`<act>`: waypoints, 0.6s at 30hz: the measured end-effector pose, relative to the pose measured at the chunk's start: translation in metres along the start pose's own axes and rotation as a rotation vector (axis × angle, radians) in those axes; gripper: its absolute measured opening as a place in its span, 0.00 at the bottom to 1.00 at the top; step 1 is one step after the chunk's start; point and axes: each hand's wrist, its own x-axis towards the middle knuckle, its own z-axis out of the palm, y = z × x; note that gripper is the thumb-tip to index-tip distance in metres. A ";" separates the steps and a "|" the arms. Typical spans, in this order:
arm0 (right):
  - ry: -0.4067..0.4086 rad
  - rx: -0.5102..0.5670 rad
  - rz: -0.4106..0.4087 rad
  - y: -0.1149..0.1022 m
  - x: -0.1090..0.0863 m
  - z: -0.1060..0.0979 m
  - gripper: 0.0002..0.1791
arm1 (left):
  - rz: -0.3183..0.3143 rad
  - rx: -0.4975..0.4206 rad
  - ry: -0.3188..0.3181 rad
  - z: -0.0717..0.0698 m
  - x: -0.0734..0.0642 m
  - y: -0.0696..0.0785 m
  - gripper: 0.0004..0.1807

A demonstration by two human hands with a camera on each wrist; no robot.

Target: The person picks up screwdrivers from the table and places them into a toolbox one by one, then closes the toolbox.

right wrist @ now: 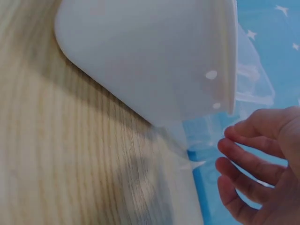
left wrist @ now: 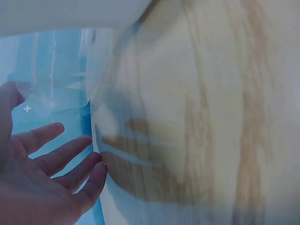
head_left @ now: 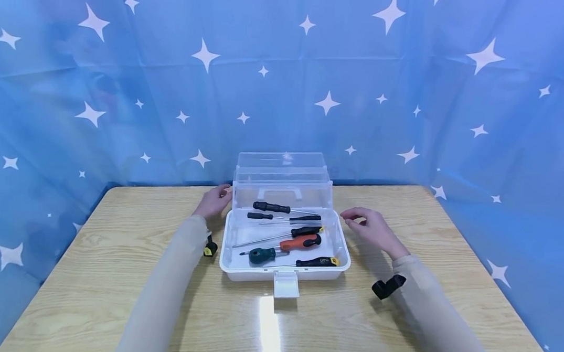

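Note:
A white plastic toolbox [head_left: 254, 274] stands on the table with its clear lid [head_left: 282, 171] raised at the back. Inside lie several screwdrivers, among them an orange-and-black one [head_left: 300, 242], a stubby green one [head_left: 261, 256] and a black one with a yellow end [head_left: 318, 262]. My left hand [head_left: 213, 201] is beside the lid's left edge, its fingers loosely bent; whether it touches the lid cannot be told. At the box's right side, my right hand [head_left: 368, 229] holds nothing. In the right wrist view its relaxed fingers [right wrist: 255, 164] are close to the box's side wall [right wrist: 150, 56].
The front latch [head_left: 286, 285] hangs down over the wooden table [head_left: 132, 243]. A blue curtain with white stars [head_left: 285, 108] hangs behind the table and around its sides. Each wrist wears a small black device [head_left: 388, 286].

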 end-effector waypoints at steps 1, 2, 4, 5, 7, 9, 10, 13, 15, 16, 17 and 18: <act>-0.001 0.002 0.006 0.001 0.002 0.000 0.13 | 0.001 -0.001 -0.015 0.000 0.000 0.000 0.35; -0.005 -0.002 0.012 0.001 0.005 0.001 0.13 | 0.000 -0.002 -0.026 0.000 0.000 0.001 0.35; -0.017 -0.005 0.024 0.003 0.011 0.002 0.14 | -0.003 0.001 -0.039 0.001 0.000 0.003 0.35; -0.023 -0.008 0.030 0.004 0.015 0.003 0.14 | -0.002 0.003 -0.045 0.001 0.000 0.004 0.35; -0.028 -0.016 0.038 0.006 0.023 0.005 0.14 | -0.016 0.010 -0.059 0.002 -0.002 0.007 0.36; -0.025 -0.015 0.043 0.008 0.031 0.008 0.15 | -0.028 0.037 -0.077 0.002 -0.002 0.010 0.36; -0.020 -0.012 0.041 0.008 0.035 0.008 0.15 | -0.031 0.049 -0.088 0.002 -0.002 0.011 0.36; -0.002 -0.009 0.048 0.008 0.048 0.009 0.15 | -0.023 0.081 -0.122 0.004 -0.001 0.013 0.35; 0.006 -0.013 0.058 0.007 0.056 0.009 0.16 | -0.017 0.092 -0.129 0.005 0.000 0.013 0.35; 0.006 -0.021 0.072 0.007 0.060 0.009 0.17 | -0.017 0.093 -0.134 0.005 0.000 0.013 0.35; 0.006 -0.031 0.090 0.006 0.063 0.009 0.18 | -0.020 0.090 -0.139 0.006 0.001 0.013 0.35; 0.006 -0.037 0.103 0.006 0.067 0.010 0.20 | -0.025 0.090 -0.143 0.006 0.001 0.013 0.35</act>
